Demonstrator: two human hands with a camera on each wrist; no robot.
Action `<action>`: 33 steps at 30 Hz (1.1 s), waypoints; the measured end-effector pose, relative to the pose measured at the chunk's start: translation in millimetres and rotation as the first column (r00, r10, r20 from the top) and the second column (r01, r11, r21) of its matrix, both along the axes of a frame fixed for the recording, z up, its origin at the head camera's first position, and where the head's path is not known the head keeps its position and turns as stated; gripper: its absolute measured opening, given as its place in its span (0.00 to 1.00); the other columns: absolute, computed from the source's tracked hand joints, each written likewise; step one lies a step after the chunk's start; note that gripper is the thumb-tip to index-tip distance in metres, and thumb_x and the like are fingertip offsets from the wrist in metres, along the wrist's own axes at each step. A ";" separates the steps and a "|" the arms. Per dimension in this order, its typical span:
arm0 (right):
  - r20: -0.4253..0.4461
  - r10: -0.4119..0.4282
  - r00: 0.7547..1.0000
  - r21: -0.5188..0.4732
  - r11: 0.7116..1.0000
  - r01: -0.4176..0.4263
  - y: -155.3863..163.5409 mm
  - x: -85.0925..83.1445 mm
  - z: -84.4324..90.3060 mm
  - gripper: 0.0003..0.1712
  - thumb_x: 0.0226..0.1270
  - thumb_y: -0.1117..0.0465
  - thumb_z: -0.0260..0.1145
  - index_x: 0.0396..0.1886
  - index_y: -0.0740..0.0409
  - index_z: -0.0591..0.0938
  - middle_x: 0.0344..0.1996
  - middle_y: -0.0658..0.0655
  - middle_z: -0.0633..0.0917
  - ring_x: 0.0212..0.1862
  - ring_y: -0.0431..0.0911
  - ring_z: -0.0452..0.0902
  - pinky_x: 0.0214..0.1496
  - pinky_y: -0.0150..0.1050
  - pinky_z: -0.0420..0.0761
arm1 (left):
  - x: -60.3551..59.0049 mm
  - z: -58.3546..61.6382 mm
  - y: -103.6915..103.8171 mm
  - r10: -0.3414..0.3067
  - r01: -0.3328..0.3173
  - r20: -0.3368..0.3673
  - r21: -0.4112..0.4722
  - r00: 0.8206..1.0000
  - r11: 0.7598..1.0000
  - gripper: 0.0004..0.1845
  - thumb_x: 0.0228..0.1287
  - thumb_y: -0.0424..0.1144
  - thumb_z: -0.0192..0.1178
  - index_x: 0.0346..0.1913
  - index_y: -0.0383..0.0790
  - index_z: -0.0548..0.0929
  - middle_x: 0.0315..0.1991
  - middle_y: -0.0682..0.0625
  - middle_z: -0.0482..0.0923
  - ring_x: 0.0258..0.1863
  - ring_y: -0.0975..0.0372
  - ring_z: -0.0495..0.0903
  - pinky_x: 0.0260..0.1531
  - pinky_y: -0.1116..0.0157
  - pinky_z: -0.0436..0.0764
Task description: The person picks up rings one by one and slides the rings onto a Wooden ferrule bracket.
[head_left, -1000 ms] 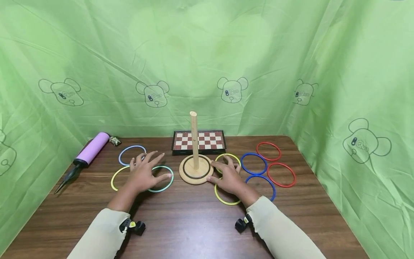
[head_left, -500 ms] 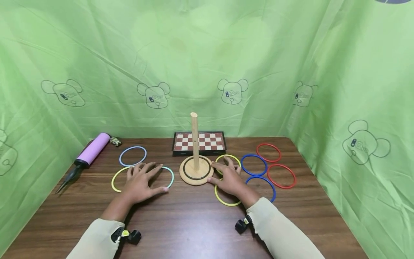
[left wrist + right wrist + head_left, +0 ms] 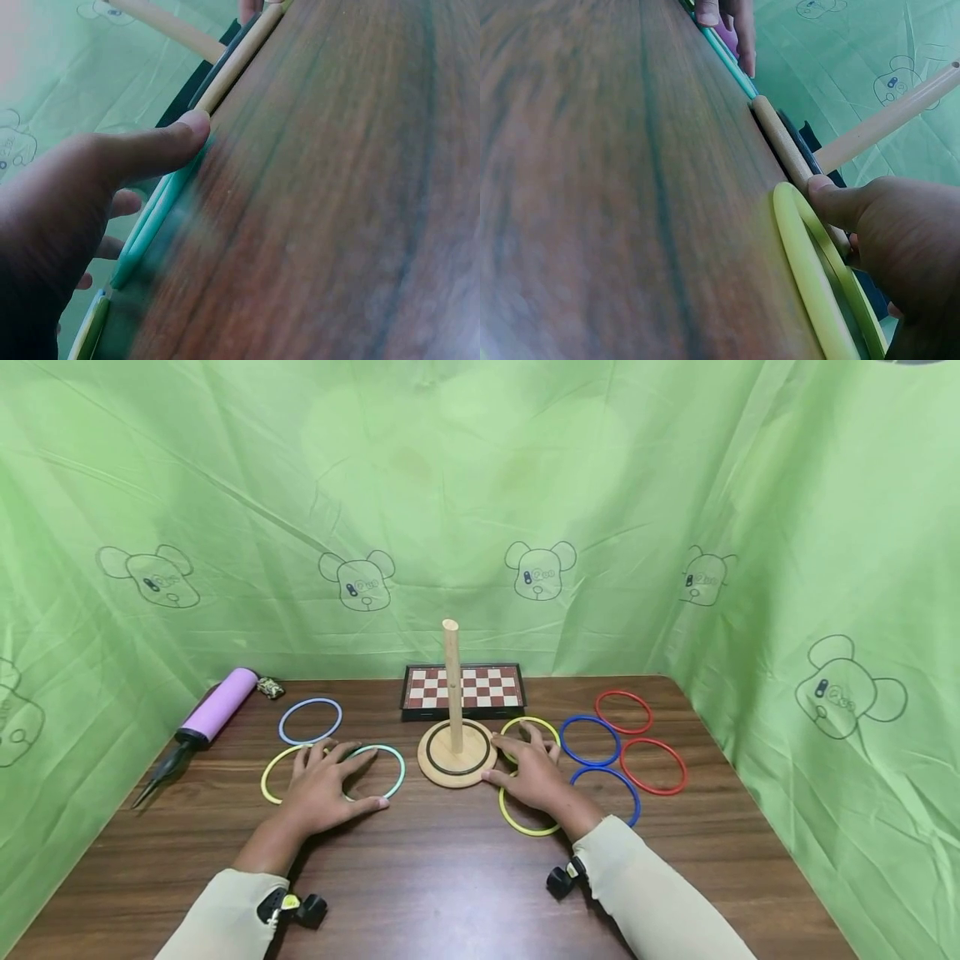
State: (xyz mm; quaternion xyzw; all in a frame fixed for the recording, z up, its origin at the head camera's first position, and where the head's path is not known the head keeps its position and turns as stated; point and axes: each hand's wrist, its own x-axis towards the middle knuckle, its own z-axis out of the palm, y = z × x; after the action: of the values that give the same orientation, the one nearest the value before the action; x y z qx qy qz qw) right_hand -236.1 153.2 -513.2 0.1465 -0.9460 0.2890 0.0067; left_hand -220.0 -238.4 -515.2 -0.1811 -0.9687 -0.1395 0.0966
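Observation:
A wooden ring-toss stand (image 3: 454,693) stands upright mid-table, with a black ring (image 3: 458,774) lying round its peg on the base. My right hand (image 3: 536,778) holds the base's right edge between thumb and forefinger; its other fingers lie over a yellow ring (image 3: 557,735). Below that hand is a second yellow ring (image 3: 525,833), partly hidden. Over the left side of a teal ring (image 3: 402,768) my left hand (image 3: 317,789) spreads its fingers, the thumb near the ring's front edge. That hand partly covers a pale yellow ring (image 3: 265,781).
Farther left lie a light blue ring (image 3: 281,727) and a purple hand pump (image 3: 220,703). Behind the stand is a checkered game board (image 3: 491,687). Two blue rings (image 3: 618,747) and two red rings (image 3: 685,768) lie on the right. Green cloth (image 3: 480,485) surrounds the table.
My left hand has drawn back toward the front left, uncovering the light blue ring. Over the last half second, the teal ring shows more fully. My right hand stays at the stand's base.

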 end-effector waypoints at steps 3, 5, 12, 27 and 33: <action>-0.005 -0.002 1.000 -0.003 1.000 0.002 0.2 -0.1 0.1 0.38 0.72 0.40 0.77 0.78 0.42 0.80 0.74 0.52 0.83 0.90 0.60 0.44 0.77 0.72 0.48 | -0.7 0.1 0.3 -0.006 0.006 -0.015 0.002 1.000 1.000 0.51 0.52 0.79 0.72 0.75 0.55 0.83 0.74 0.40 0.79 0.74 0.37 0.68 0.74 0.24 0.56; -0.004 -0.003 1.000 -0.003 1.000 0.003 0.2 0.0 0.3 0.38 0.72 0.39 0.77 0.78 0.42 0.80 0.74 0.52 0.83 0.90 0.60 0.44 0.77 0.72 0.48 | -1.1 -0.2 0.0 -0.009 0.009 -0.023 0.002 1.000 1.000 0.49 0.53 0.79 0.73 0.73 0.55 0.84 0.74 0.40 0.79 0.74 0.38 0.69 0.74 0.25 0.56; -0.002 -0.003 1.000 -0.003 1.000 0.003 -0.6 0.5 0.0 0.37 0.72 0.40 0.77 0.77 0.42 0.81 0.74 0.51 0.83 0.90 0.61 0.44 0.77 0.72 0.48 | -0.9 -1.6 -0.8 -0.017 0.017 -0.035 0.020 0.999 1.000 0.44 0.55 0.75 0.74 0.69 0.53 0.88 0.72 0.39 0.81 0.72 0.38 0.70 0.73 0.28 0.58; -0.018 0.006 1.000 -0.003 1.000 -0.007 0.0 2.6 1.3 0.36 0.72 0.40 0.77 0.76 0.44 0.82 0.74 0.51 0.83 0.90 0.62 0.46 0.76 0.73 0.50 | -1.5 -2.4 1.9 -0.043 0.073 -0.209 0.140 0.977 0.987 0.43 0.51 0.61 0.80 0.72 0.52 0.85 0.71 0.34 0.79 0.70 0.35 0.76 0.70 0.25 0.63; -0.021 0.008 1.000 -0.006 1.000 -0.008 -0.3 2.8 2.7 0.36 0.72 0.41 0.77 0.76 0.44 0.82 0.74 0.51 0.83 0.90 0.62 0.46 0.76 0.72 0.50 | -3.0 0.5 4.3 -0.054 0.106 -0.293 0.164 0.954 0.981 0.43 0.50 0.59 0.81 0.73 0.53 0.84 0.73 0.34 0.79 0.69 0.34 0.79 0.68 0.25 0.65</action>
State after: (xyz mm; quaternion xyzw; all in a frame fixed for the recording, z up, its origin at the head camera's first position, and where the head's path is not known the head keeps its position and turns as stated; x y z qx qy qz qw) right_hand -233.3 152.8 -510.5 0.1531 -0.9444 0.2904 0.0158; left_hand -222.9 -234.1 -514.7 -0.2292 -0.9199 -0.2015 0.2464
